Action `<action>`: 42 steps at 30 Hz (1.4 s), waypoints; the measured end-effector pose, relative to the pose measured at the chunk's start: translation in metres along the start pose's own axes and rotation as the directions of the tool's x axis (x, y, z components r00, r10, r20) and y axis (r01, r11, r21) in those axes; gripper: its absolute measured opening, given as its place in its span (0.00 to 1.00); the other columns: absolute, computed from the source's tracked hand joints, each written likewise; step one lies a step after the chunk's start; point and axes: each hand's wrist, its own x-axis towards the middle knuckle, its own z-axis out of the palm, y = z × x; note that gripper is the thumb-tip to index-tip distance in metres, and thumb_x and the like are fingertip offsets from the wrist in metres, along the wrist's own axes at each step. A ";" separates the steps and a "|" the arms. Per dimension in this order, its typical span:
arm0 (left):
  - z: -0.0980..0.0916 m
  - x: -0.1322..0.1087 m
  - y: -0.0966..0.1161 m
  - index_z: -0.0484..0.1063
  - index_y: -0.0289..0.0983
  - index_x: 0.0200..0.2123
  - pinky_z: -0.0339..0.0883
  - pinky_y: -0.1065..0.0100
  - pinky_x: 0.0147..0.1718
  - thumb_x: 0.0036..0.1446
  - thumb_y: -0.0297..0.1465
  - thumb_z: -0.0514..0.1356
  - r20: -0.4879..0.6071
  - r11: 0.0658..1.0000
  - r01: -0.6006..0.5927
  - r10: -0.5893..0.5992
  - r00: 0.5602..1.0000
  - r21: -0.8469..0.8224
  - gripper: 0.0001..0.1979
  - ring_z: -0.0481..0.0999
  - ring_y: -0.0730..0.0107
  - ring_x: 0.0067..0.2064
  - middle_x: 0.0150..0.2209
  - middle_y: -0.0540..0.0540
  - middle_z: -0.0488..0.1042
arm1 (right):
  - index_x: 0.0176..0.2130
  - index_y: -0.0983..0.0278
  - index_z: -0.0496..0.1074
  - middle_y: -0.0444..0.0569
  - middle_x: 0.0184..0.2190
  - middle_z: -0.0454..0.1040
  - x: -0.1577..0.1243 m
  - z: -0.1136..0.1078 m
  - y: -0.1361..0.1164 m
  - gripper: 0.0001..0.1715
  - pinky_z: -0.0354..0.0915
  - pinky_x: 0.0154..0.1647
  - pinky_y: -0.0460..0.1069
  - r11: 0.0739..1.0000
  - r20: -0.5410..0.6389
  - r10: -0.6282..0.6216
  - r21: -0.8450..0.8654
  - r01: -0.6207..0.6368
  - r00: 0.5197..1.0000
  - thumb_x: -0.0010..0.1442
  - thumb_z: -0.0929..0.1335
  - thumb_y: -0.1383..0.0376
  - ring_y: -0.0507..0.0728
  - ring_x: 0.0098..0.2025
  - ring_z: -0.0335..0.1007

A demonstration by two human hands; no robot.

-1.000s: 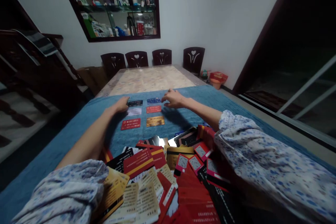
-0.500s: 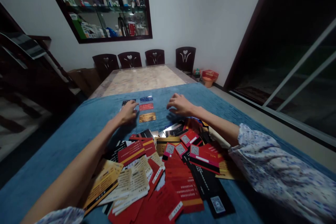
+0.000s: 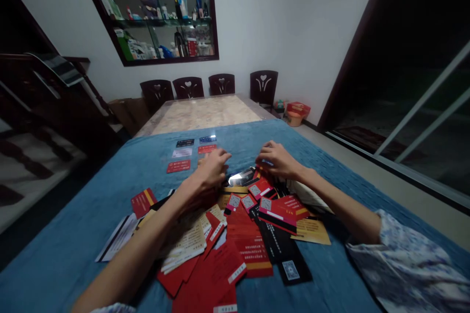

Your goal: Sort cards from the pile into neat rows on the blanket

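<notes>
A heap of plastic cards [image 3: 242,234], red, black, gold and cream, lies on the blue cloth [image 3: 73,215] in front of me. Beyond it, single cards sit in a small grid: a black one [image 3: 184,143], a white one [image 3: 182,152], a red one [image 3: 178,166], a blue one [image 3: 207,139] and another red one [image 3: 206,148]. My left hand [image 3: 211,171] hovers over the far edge of the heap with fingers curled, covering the near card of the right column. My right hand [image 3: 277,160] rests on the heap's far right edge, fingers bent onto a blue card [image 3: 267,162].
The blue cloth covers the near half of a long table; its far half shows a marble top [image 3: 205,112]. Four dark chairs [image 3: 205,87] stand at the far end. A wall cabinet [image 3: 161,14] hangs above. A red basket [image 3: 296,110] sits on the floor at right.
Both hands have pulled back from the card grid toward the heap. The left hand moved right and nearer; the right hand came down onto the heap's far edge.
</notes>
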 end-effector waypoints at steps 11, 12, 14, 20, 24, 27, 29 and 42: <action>0.000 -0.010 0.077 0.73 0.41 0.51 0.64 0.57 0.46 0.61 0.28 0.56 0.199 0.982 -0.188 0.181 0.963 0.016 0.15 0.69 0.56 0.50 0.48 0.41 0.72 | 0.37 0.61 0.77 0.53 0.37 0.77 -0.044 -0.008 -0.016 0.10 0.63 0.49 0.59 0.972 -0.084 -0.074 0.217 0.090 0.994 0.64 0.65 0.66 0.61 0.46 0.62; 0.001 -0.011 0.078 0.74 0.42 0.51 0.64 0.57 0.45 0.61 0.28 0.57 0.198 0.979 -0.202 0.195 0.960 0.014 0.15 0.69 0.56 0.50 0.49 0.41 0.72 | 0.38 0.61 0.77 0.53 0.38 0.77 -0.045 -0.008 -0.018 0.10 0.64 0.49 0.59 0.969 -0.080 -0.074 0.229 0.091 0.994 0.64 0.66 0.66 0.61 0.46 0.62; 0.004 -0.012 0.080 0.75 0.43 0.49 0.63 0.58 0.45 0.60 0.29 0.58 0.200 0.975 -0.222 0.216 0.956 0.006 0.14 0.69 0.56 0.50 0.48 0.42 0.71 | 0.38 0.61 0.78 0.53 0.38 0.77 -0.046 -0.007 -0.020 0.09 0.64 0.50 0.60 0.966 -0.066 -0.070 0.246 0.084 0.995 0.64 0.66 0.66 0.61 0.48 0.62; 0.012 -0.014 0.078 0.77 0.45 0.46 0.61 0.59 0.44 0.62 0.32 0.58 0.193 0.965 -0.262 0.258 0.947 -0.004 0.11 0.68 0.57 0.49 0.47 0.43 0.71 | 0.40 0.61 0.78 0.52 0.39 0.77 -0.047 -0.002 -0.025 0.08 0.63 0.52 0.61 0.964 -0.042 -0.083 0.251 0.091 0.996 0.62 0.68 0.66 0.61 0.48 0.63; 0.015 -0.013 0.075 0.77 0.46 0.46 0.61 0.59 0.45 0.62 0.32 0.58 0.189 0.961 -0.275 0.265 0.946 0.031 0.12 0.67 0.57 0.50 0.47 0.43 0.70 | 0.42 0.60 0.79 0.53 0.40 0.77 -0.048 0.000 -0.024 0.10 0.64 0.50 0.61 0.967 -0.054 -0.072 0.243 0.083 0.996 0.62 0.68 0.65 0.62 0.47 0.63; 0.015 -0.014 0.073 0.77 0.46 0.46 0.61 0.58 0.46 0.62 0.31 0.58 0.183 0.959 -0.276 0.260 0.948 0.066 0.11 0.67 0.57 0.51 0.48 0.42 0.70 | 0.43 0.60 0.79 0.54 0.41 0.76 -0.049 0.001 -0.023 0.11 0.63 0.51 0.62 0.969 -0.045 -0.072 0.235 0.080 0.996 0.62 0.68 0.64 0.62 0.48 0.62; 0.015 -0.014 0.072 0.77 0.44 0.45 0.61 0.58 0.46 0.62 0.31 0.57 0.182 0.958 -0.269 0.248 0.952 0.099 0.11 0.67 0.56 0.51 0.50 0.41 0.70 | 0.44 0.60 0.78 0.54 0.42 0.76 -0.050 0.002 -0.023 0.12 0.63 0.52 0.62 0.971 -0.031 -0.069 0.226 0.074 0.997 0.62 0.69 0.63 0.63 0.49 0.62; 0.007 -0.014 0.071 0.75 0.40 0.46 0.63 0.56 0.46 0.64 0.37 0.56 0.216 0.974 -0.198 0.172 0.961 0.107 0.13 0.69 0.54 0.49 0.47 0.39 0.73 | 0.51 0.60 0.75 0.55 0.48 0.74 -0.050 0.001 -0.029 0.19 0.63 0.52 0.64 0.975 -0.003 -0.039 0.217 0.039 0.999 0.60 0.70 0.60 0.63 0.50 0.61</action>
